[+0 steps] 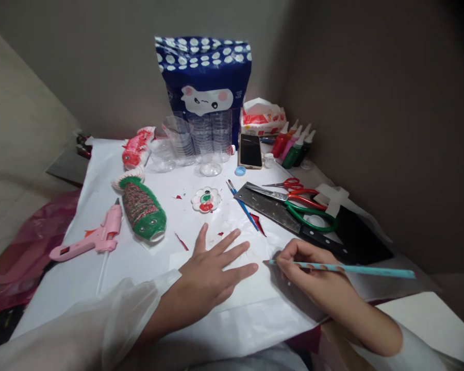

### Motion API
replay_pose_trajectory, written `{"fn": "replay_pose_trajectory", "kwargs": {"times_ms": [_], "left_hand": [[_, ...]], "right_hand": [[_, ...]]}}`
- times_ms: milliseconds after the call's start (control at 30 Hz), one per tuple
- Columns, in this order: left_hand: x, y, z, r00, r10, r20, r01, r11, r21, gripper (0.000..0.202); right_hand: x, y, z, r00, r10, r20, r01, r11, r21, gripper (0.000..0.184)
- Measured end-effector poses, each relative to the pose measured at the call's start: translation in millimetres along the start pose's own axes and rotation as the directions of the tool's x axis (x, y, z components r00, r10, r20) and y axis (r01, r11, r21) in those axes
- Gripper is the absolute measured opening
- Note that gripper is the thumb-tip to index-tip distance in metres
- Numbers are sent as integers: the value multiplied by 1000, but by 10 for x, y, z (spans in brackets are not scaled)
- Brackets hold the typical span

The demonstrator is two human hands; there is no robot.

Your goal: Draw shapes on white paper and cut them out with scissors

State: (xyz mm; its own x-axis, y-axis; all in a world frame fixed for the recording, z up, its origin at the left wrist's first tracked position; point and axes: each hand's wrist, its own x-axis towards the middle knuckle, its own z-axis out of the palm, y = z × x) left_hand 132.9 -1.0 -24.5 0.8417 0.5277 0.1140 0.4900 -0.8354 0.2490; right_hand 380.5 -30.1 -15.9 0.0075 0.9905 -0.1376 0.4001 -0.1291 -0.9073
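My left hand (214, 268) lies flat on a white sheet of paper (251, 293), its fingers spread. To the right, my right hand (313, 270) is closed around a light blue pencil (363, 269), whose tip points left at the paper, near my left fingertips. Whether the tip touches the paper I cannot tell. Beyond the hands sits a flower-shaped paint palette (197, 202) with red, green and black paint. Two thin paintbrushes (244, 207) lie to its right, beside a red scrap (258, 224).
A pink glue gun (110, 226), a green fish figure (141, 208) and a red one (137, 148) are at left. Clear plastic cups (201, 136) stand before a blue bag (204, 77). At right lie a cleaver (270, 208), green-handled scissors (313, 219), a phone (250, 151) and paint bottles (294, 153).
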Motion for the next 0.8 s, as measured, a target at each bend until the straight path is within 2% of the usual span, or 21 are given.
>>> {"fn": "replay_pose_trajectory", "kwargs": {"times_ms": [300,567,800], "left_hand": [[30,-6,-45,999,0,41,-1,1000,18,45],[32,-7,-12,998,8,-59,-6,999,31,34],[55,-7,-22,1000,20,-24,-19,998,53,38]], "right_hand": [[15,51,83,998,-47,52,47,999,0,15],[25,30,94,992,-117,55,117,993,-4,15],[7,-28,87,993,-120,19,121,993,-16,16]]}}
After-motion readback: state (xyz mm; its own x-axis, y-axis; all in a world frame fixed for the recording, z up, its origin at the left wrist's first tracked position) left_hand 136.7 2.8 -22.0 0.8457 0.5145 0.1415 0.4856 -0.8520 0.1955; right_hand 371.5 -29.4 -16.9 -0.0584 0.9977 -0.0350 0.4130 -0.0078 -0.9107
